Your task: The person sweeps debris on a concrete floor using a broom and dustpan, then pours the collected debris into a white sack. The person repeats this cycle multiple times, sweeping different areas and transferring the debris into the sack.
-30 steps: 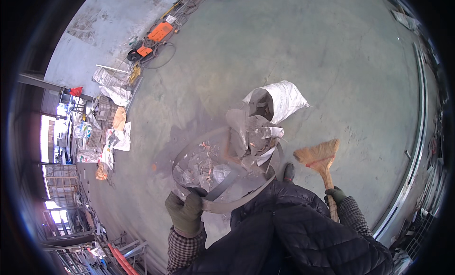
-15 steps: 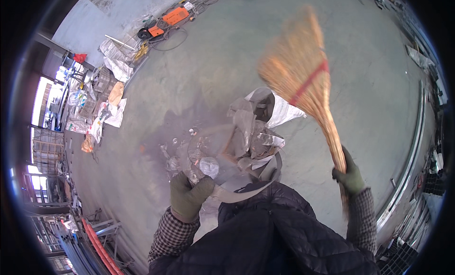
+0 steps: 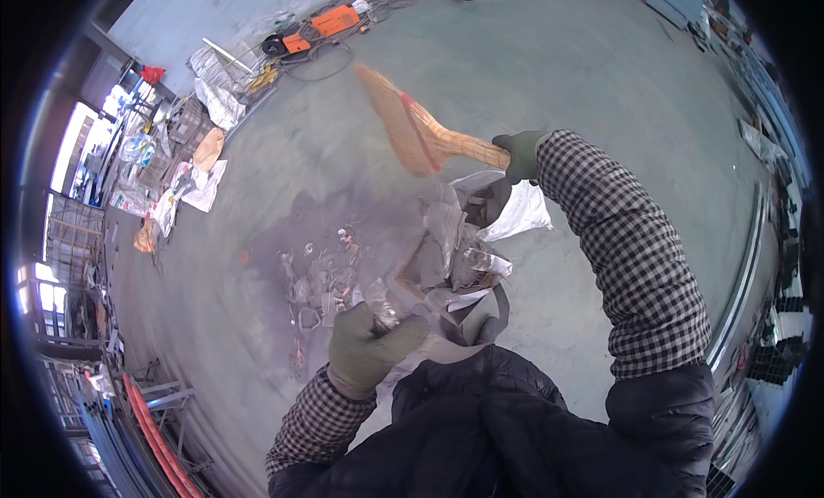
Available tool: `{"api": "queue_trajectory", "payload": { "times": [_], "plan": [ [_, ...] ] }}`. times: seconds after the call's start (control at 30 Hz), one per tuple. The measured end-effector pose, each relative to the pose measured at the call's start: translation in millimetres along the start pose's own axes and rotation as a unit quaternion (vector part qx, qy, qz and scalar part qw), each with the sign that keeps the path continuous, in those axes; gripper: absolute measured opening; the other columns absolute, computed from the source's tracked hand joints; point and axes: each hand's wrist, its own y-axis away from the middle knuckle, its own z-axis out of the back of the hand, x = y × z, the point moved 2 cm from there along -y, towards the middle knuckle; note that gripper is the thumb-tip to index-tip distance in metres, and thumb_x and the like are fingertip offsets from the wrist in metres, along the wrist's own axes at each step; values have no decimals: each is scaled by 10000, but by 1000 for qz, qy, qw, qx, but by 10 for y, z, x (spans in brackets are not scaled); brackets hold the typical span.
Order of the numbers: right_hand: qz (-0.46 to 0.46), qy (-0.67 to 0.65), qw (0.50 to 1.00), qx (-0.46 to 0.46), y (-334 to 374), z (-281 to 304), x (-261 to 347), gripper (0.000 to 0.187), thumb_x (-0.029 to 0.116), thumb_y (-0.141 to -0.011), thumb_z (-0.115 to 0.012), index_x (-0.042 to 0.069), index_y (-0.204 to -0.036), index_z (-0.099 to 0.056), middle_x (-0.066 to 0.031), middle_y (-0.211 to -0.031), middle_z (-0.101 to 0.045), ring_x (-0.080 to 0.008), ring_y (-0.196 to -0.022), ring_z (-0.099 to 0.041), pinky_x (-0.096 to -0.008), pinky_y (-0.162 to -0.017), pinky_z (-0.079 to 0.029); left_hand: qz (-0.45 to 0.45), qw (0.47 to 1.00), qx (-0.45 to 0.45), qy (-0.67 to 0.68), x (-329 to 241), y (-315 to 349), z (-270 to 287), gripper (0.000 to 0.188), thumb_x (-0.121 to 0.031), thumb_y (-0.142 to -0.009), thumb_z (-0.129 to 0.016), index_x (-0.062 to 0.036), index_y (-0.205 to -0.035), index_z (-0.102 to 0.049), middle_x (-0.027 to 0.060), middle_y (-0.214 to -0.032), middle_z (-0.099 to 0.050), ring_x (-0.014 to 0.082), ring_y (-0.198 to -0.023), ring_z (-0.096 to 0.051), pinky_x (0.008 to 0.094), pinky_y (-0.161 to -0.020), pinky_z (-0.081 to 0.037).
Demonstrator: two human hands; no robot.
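Observation:
My right hand (image 3: 521, 155), in a green glove, is closed around the handle of a straw broom (image 3: 412, 133) with a red band. The broom is raised over the floor, its bristles pointing left. My left hand (image 3: 373, 344), gloved too, is closed at the end of a curved grey strip (image 3: 455, 350), low in front of my body. Crumpled clear plastic (image 3: 378, 301) shows beside its fingers. Right of it lies a heap of grey sheets and scraps (image 3: 446, 249), against a white sack (image 3: 519, 211). Small litter (image 3: 322, 279) is spread on the floor to the left.
An orange machine (image 3: 335, 20) with cables stands at the far wall. Bags and crates (image 3: 184, 125) are piled at the left. Red pipes (image 3: 154, 434) lie on a rack at the lower left. Long metal profiles (image 3: 742, 275) run along the right side.
My right hand has swung the broom forward and to the left, and its bristles now point left. My left hand has shifted slightly right and down, still closed.

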Motion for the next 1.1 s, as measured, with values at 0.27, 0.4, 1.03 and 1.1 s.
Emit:
{"api": "queue_trajectory", "payload": {
  "times": [0.27,0.4,1.03,1.1],
  "plan": [
    [-36,16,997,63,340,485,-121,864,162,-742,-786,192,-1537,-450,-141,-1061,-738,-235,-802,-736,-378,-720,-615,-158,980,22,-122,-56,-188,140,196,-147,-850,-842,-4,-949,-752,-3,-709,-684,35,-589,-576,243,-498,-430],
    [-104,-5,992,67,868,621,-400,891,142,-763,-762,197,-1575,-399,-142,-1063,-731,-189,-760,-713,-356,-711,-606,26,998,27,41,88,-311,154,238,-189,-855,-852,3,-953,-752,20,-706,-699,42,-586,-585,247,-495,-431],
    [-122,42,991,-17,1873,281,-958,781,217,-783,-702,183,-1527,-466,-168,-1091,-732,-334,-995,-716,-424,-912,-555,-33,991,124,-28,-136,-571,254,285,-228,-819,-882,-1,-932,-753,43,-645,-637,88,-562,-563,272,-511,-426],
    [-122,35,991,-38,1744,205,-868,763,214,-802,-691,184,-1529,-460,-167,-1095,-732,-332,-1010,-713,-425,-905,-558,-22,989,145,-16,-195,-585,269,246,-184,-826,-860,3,-936,-745,38,-668,-653,76,-597,-577,266,-532,-443]
  ]
}}
